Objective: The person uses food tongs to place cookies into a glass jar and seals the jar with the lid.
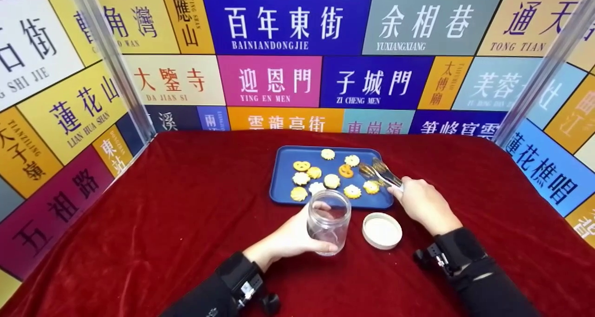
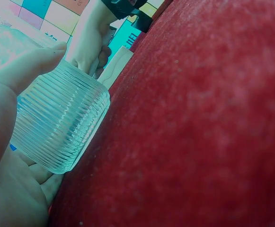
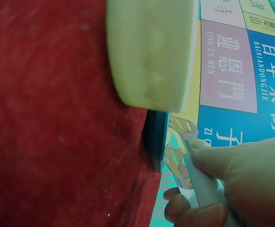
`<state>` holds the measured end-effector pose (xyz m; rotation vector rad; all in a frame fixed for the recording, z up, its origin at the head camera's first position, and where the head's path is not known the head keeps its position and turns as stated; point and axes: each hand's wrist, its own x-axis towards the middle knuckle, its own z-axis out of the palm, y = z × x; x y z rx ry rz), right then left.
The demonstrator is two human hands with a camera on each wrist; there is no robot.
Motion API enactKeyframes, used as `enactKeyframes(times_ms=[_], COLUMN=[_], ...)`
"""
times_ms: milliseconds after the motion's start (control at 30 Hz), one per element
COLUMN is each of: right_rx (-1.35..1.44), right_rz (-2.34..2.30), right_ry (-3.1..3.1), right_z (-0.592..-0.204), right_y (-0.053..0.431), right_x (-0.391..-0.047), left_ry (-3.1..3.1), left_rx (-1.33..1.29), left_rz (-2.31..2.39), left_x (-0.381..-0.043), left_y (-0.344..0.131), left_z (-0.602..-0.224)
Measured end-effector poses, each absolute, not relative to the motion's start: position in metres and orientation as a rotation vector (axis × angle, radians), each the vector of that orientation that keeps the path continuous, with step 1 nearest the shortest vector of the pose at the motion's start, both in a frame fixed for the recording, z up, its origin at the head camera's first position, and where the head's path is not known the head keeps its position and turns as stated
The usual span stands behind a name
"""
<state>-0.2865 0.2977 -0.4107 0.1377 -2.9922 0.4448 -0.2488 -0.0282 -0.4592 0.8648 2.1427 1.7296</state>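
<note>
My left hand (image 1: pixel 297 235) grips a clear, ribbed glass jar (image 2: pixel 64 113) around its side, thumb across the front. The jar stands upright without a lid, and no biscuit shows inside it. In my right hand (image 1: pixel 425 203) is a pair of metal tongs (image 3: pixel 201 182), held by the handles. Their heads (image 1: pixel 372 169) are over the right side of a blue tray (image 1: pixel 282 161), close to a biscuit (image 1: pixel 371 187). Several biscuits and pretzels lie on the tray, such as a pretzel (image 1: pixel 346 170) and a round biscuit (image 1: pixel 332 181). Whether the tongs touch a biscuit I cannot tell.
A pale round lid (image 1: pixel 382 231) lies on the red cloth (image 1: pixel 209 177) between the jar and my right forearm. Behind the table stands a wall of coloured signs (image 1: pixel 288 24), with clear corner posts (image 1: pixel 114 61) at the left and right.
</note>
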Motion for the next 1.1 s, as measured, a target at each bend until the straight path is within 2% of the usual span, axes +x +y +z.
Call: enactKeyframes(times_ms=[367,767,1100], right_rx=[0.181,0.244,0.338], right_rz=[0.507,0.548,0.53], right_ry=[-2.98,-2.926,-2.88], right_z=[-0.404,-0.372,-0.343], right_y=[0.308,0.309,0.297], right_x=[-0.29,-0.281,-0.26], left_ry=[2.136,2.156,2.157], left_rx=[0.875,0.869,0.874], left_rz=[1.739,1.734,1.733], left_x=[-0.25,-0.249,-0.249], left_y=[-0.027,-0.028,-0.028], left_z=[-0.461,-0.46,-0.459])
